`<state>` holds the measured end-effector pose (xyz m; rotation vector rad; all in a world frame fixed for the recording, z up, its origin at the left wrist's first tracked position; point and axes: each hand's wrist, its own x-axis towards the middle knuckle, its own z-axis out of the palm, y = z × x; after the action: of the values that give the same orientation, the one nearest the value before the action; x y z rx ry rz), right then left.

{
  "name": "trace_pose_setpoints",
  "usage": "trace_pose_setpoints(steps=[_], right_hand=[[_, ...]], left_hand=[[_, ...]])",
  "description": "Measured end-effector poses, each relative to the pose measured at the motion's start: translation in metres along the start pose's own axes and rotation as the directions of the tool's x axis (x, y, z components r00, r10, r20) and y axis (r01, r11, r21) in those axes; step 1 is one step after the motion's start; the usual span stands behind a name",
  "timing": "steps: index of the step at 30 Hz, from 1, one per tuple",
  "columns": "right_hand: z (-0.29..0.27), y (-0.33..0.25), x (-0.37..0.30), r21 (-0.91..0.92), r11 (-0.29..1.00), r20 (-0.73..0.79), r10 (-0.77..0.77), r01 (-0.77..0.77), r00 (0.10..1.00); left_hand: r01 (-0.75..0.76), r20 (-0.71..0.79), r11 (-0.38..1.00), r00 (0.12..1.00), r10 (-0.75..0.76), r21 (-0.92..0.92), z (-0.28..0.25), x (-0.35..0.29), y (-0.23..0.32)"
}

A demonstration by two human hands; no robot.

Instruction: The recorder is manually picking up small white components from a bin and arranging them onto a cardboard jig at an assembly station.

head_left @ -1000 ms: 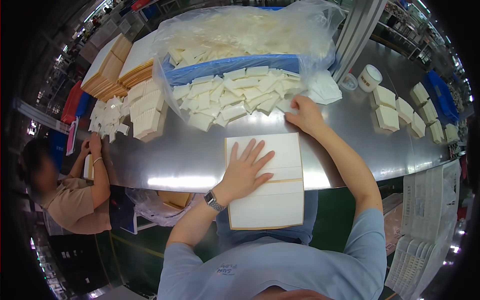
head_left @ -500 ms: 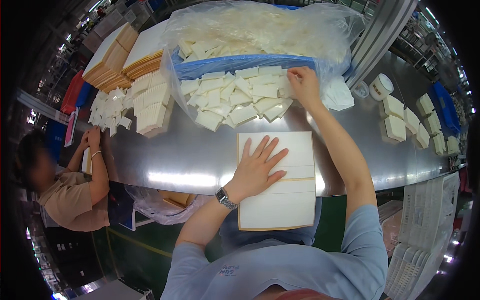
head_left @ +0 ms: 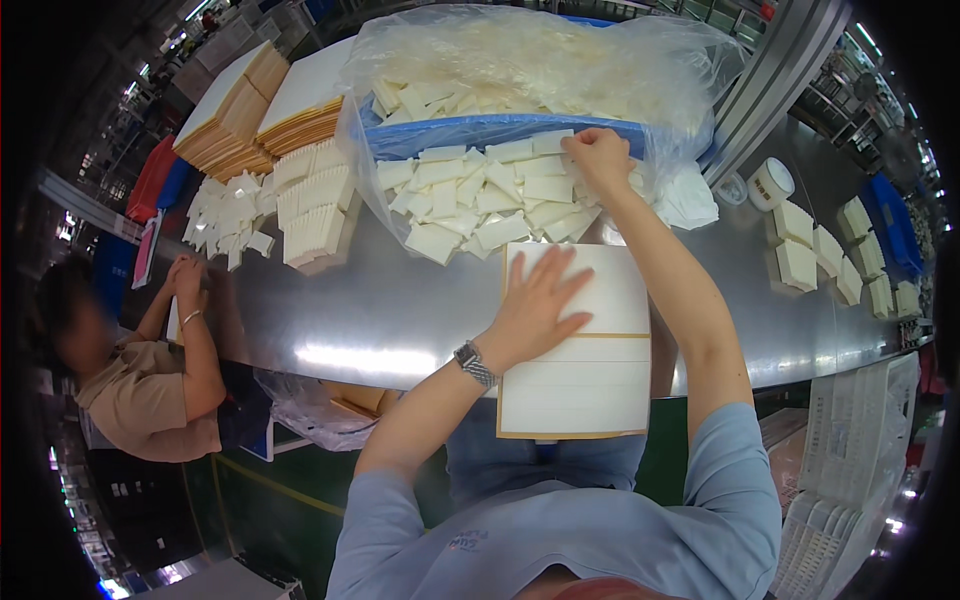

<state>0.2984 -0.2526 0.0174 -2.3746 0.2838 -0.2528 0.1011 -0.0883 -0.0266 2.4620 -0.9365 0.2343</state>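
Observation:
My left hand (head_left: 537,308) lies with fingers spread on a white sheet with tan edges (head_left: 575,395), slightly blurred. Crosswise lines and a tan strip run over the sheet, and its near end juts past the table edge above my lap. Beyond it lies a loose heap of cream-white rectangular pieces (head_left: 498,232). At the heap's far right my right hand (head_left: 603,160) has its fingers pinched together, the tips against the end of one flat piece (head_left: 553,143). Whether something sits between those fingertips is hidden.
A clear plastic bag (head_left: 540,60) over a blue bin holds more pieces behind the heap. Stacked tan-edged sheets (head_left: 225,115) and rows of pieces (head_left: 315,205) stand left. Right are a metal post (head_left: 775,85), a white tub (head_left: 770,184) and small stacks (head_left: 797,262). A co-worker (head_left: 150,390) sits left.
The sheet has shifted right and away from me, with my left hand on it. My right hand has moved slightly left onto the end of a piece. The view has shifted a little.

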Motion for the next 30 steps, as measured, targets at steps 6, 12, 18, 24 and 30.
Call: trace_pose_setpoints(steps=[6,12,18,24,30], right_hand=[[-0.050,-0.023,-0.099,0.212,0.584,-0.277,-0.733,0.784,0.621],[-0.065,-0.067,-0.203,0.566,0.382,-0.019,-0.880,0.730,0.475],[-0.027,-0.096,-0.254,0.903,0.386,0.280,-0.863,0.191,0.421],[0.004,-0.125,-0.286,0.825,0.437,0.548,-0.773,-0.358,0.319],[0.027,-0.141,-0.299,0.762,0.438,0.605,-0.745,-0.476,0.282]], left_hand=[[0.182,-0.614,0.974,0.757,-0.226,-0.134,-0.082,-0.002,0.000],[0.118,-0.399,0.859,0.848,-0.348,-0.498,-0.120,-0.090,-0.002],[0.118,-0.499,0.745,0.673,-0.546,-0.657,-0.125,-0.174,0.015],[0.249,-0.657,0.874,0.581,-0.480,-0.418,-0.143,-0.227,0.020],[0.308,-0.661,0.834,0.510,-0.550,-0.457,-0.151,-0.249,0.024]])
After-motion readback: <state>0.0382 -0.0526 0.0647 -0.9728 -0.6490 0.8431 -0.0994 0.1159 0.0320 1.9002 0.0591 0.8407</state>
